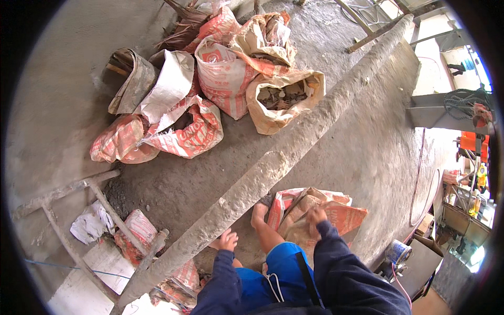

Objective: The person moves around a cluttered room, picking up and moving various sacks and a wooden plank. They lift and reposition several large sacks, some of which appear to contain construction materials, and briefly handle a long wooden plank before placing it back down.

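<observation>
My right hand [316,214] is closed on the upper part of a red-and-tan woven cement sack [342,214], which stands slack and crumpled beside my leg. What the sack holds, if anything, is hidden from this side. My left hand [228,240] is held out in front of my blue shorts, just on the near side of a long cement-crusted pole [270,167]. Its fingers are partly spread and nothing shows in them. The pole crosses the view slantwise, from lower left to upper right.
Several filled sacks lean together beyond the pole; a tan sack [268,123] there holds rubble. A metal frame [73,193] stands at left above crumpled sacks [137,231]. A paint bucket [397,252] sits at lower right. Tools and a rope [464,102] line the right side.
</observation>
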{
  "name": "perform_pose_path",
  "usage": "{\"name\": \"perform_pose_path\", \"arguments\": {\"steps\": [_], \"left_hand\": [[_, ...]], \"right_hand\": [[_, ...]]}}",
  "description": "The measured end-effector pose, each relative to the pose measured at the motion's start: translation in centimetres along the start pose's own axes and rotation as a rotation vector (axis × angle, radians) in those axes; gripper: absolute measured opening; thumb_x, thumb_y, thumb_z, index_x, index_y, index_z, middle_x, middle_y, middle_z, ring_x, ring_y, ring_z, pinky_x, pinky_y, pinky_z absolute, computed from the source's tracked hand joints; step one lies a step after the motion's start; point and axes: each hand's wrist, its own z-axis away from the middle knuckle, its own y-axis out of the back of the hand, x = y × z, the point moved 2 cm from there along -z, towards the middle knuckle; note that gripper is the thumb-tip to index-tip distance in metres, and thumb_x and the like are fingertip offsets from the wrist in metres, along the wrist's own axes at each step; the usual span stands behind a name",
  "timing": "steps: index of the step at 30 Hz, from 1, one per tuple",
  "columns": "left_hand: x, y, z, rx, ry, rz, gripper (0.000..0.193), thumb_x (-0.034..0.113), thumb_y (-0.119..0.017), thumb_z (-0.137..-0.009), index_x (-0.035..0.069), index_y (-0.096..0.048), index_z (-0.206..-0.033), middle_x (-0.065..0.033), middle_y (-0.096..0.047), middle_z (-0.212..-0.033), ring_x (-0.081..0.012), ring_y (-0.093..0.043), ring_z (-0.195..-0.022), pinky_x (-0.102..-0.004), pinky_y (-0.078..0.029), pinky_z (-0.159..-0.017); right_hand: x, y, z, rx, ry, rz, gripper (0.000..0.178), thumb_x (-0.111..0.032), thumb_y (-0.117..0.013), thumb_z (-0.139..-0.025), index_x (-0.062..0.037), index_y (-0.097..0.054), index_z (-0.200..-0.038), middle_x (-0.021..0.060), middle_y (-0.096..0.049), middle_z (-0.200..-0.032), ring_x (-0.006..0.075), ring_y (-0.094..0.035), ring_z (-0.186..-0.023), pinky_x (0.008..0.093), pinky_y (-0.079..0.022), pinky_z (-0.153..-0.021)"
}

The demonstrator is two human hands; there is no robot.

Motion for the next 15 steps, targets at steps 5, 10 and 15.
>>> {"name": "perform_pose_path", "arguments": {"steps": [5,10,15], "left_hand": [[-4.9,6.1,3.9,0.185,0.126,-0.342,0.038,0.006,-0.051,-0.072,0.002,-0.043,-0.109,-0.0091,-0.057,-0.085,-0.0142,-0.053,-0.069,-0.025,-0.043,-0.059],[-3.7,3.4,7.8,0.04,-0.103,-0.258,0.038,0.006,-0.05,-0.073,0.003,-0.044,-0.11,-0.0093,-0.057,-0.084,-0.0146,-0.054,-0.07,-0.0248,-0.044,-0.063],[1.4,-4.1,15.7,-0.167,-0.308,-0.088,0.034,0.009,-0.048,-0.079,0.002,-0.042,-0.112,-0.0091,-0.055,-0.092,-0.0149,-0.053,-0.079,-0.0256,-0.043,-0.071]], "right_hand": [[5.4,-4.9,17.4,-0.244,-0.674,-0.519,0.01,-0.013,-0.049,-0.077,-0.0046,-0.053,-0.079,0.0075,-0.057,-0.062,0.0168,-0.058,-0.055,0.0294,-0.045,-0.041],[4.1,-4.7,19.1,-0.128,-0.647,-0.736,0.011,-0.011,-0.047,-0.077,-0.0011,-0.051,-0.081,0.0094,-0.056,-0.064,0.0186,-0.055,-0.05,0.031,-0.045,-0.042],[-4.6,0.6,12.1,0.098,0.356,0.042,0.011,-0.015,-0.054,-0.07,-0.0052,-0.054,-0.074,0.0115,-0.054,-0.076,0.0239,-0.055,-0.062,0.0319,-0.045,-0.053]]}}
